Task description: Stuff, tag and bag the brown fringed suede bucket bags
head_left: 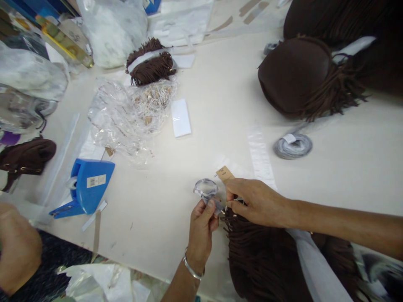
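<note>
- Smooth, off-white surface (217, 113) runs under everything, lightly scuffed, with a few specks near its front edge.
- Left hand (201, 228), a shiny metal bracelet (192, 268) at its wrist, has thumb and fingers clamped on a translucent grey strip (206, 189) curled into a loop above the fingertips.
- Right hand (255, 201) has its fingers curled in close to the left, beside a stiff tan tag (224, 173) and the edge of the fringe; whether they are clamped on anything I cannot tell.
- Dark brown fringed bag (255, 260), soft and matt with thin hanging strands, lies at the near right beneath the right forearm, a white band (315, 268) across it.
- Flat grey coil (304, 147), wound into a ring, lies farther right, just below a rounded, smooth brown bag (291, 75) with a ragged fringe.
- Crinkled clear plastic (110, 113) heaps at left centre, with stringed tags (154, 98) among its folds and a white rectangular card (181, 118) just beside.
- Blue, hard-plastic dispenser (94, 195), angular and labelled, stands at left.
- Another person's hand (19, 247) shows, blurred, at the left edge.
</note>
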The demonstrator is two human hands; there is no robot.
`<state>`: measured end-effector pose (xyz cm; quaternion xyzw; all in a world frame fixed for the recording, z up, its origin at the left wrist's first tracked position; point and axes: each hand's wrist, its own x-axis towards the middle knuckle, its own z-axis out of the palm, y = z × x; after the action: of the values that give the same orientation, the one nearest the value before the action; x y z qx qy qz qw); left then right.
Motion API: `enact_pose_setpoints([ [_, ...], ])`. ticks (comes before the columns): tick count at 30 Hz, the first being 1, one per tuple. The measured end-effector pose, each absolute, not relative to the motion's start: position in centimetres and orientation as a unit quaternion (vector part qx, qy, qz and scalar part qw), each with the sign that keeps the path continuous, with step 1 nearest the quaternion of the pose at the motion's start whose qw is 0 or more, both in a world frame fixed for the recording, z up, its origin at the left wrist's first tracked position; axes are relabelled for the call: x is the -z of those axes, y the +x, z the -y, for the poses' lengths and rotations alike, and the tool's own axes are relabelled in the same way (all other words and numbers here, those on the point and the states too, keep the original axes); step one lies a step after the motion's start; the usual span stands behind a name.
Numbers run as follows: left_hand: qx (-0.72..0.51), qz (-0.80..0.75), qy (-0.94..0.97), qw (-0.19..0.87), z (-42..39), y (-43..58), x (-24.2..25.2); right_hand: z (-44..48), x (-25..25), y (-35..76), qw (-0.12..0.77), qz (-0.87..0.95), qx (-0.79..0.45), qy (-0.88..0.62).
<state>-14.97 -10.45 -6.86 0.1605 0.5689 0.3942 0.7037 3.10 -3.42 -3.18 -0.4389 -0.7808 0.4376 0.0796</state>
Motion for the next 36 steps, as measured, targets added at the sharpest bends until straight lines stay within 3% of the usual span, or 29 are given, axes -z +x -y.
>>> enact_pose_setpoints([
  [36, -0.404, -0.576, 0.163, 0.692, 10.81, -14.83, 7.32, 4.31, 3.3, 2.44, 0.063, 0.807, -0.401, -0.43],
])
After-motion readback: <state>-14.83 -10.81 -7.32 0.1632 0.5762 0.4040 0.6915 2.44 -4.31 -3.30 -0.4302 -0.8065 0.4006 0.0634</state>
